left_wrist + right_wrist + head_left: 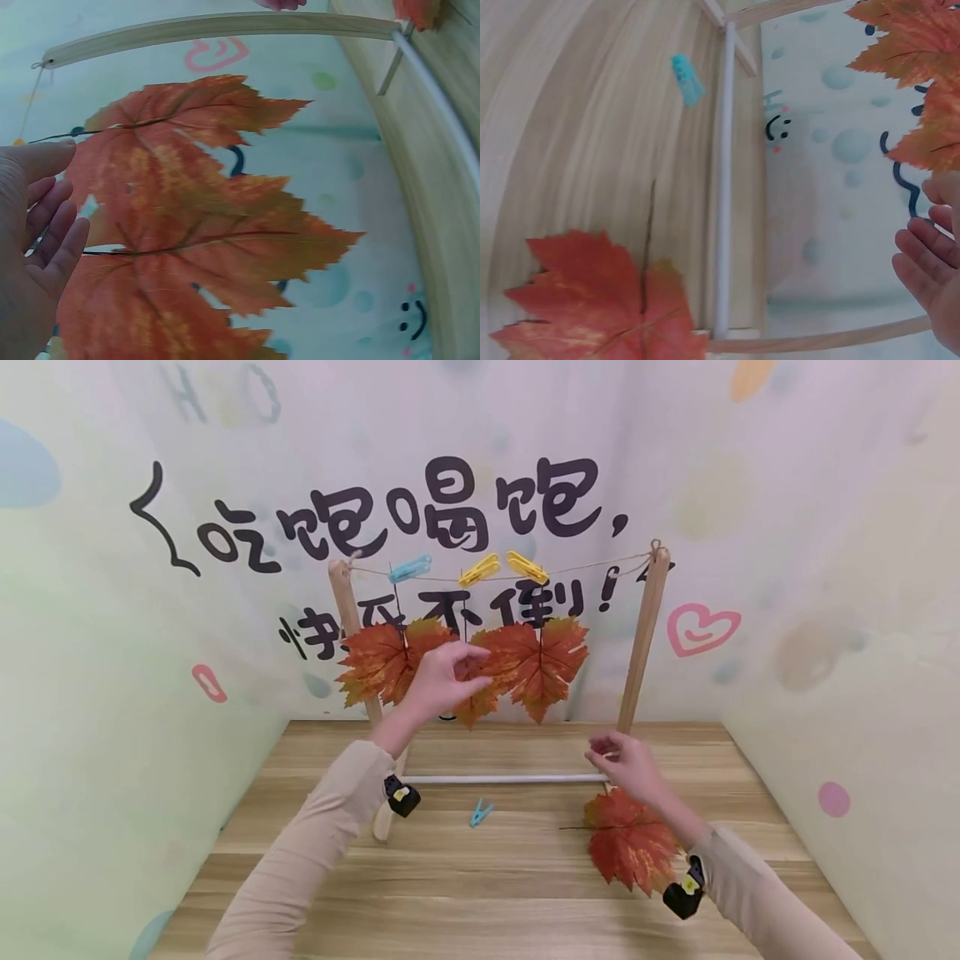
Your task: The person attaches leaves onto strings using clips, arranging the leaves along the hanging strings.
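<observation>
My left hand is in front of the hanging maple leaves, its fingers loosely bent around nothing. Three orange-red leaves hang by their stems from a string: a left leaf, a middle leaf partly hidden by this hand, and a right leaf. A blue clothespin and two yellow clothespins sit on the string above them. My right hand, also holding nothing, hovers near the foot of the right post. Below it a loose red maple leaf lies on the table, stem pointing left.
The string runs between two wooden posts, joined low down by a white rod. Just in front of the rod, another blue clothespin lies on the wooden table. A printed curtain stands behind.
</observation>
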Available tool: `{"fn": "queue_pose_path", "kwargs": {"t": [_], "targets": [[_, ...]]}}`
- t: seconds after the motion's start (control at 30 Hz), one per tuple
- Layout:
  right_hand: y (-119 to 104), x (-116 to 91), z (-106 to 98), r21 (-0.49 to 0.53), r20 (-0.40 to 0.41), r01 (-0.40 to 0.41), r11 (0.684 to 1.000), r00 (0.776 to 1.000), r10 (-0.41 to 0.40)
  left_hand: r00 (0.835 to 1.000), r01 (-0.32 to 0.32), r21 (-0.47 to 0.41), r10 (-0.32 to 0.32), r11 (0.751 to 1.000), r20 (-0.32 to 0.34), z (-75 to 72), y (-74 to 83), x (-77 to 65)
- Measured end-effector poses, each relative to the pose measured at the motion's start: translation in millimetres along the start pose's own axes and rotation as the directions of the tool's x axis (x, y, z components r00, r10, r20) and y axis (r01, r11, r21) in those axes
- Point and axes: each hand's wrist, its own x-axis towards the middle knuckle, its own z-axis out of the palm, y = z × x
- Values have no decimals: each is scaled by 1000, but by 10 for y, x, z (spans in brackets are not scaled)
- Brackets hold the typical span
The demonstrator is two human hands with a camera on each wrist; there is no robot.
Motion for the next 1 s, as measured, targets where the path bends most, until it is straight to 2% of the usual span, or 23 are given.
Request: {"fn": "queue_pose_path", "kwargs": {"t": [0.17,0.37,0.5,0.63,0.77,0.83,1.0], "targets": [[170,-154,60,2,108,-10,1000,994,10,998,62,2,-62,998,11,167,-190,-213],[398,-312,159,-16,139,-19,1000,990,21,986,168,-21,-168,986,17,331,-382,-466],[536,-396,278,-42,144,-18,999,989,24,967,254,-92,-255,963,10,430,-506,-643],[648,-467,420,-42,154,-2,999,988,9,940,340,-141,-340,930,29,548,-620,-820],[721,-560,548,-31,146,30,999,989,-25,925,378,-175,-378,909,32,682,-707,-955],[753,-614,616,-29,106,76,997,992,-72,923,382,-191,-384,904,30,761,-767,-1019],[811,-687,721,-65,106,76,995,992,-69,916,394,-227,-401,890,17,982,-898,-1160]]}}
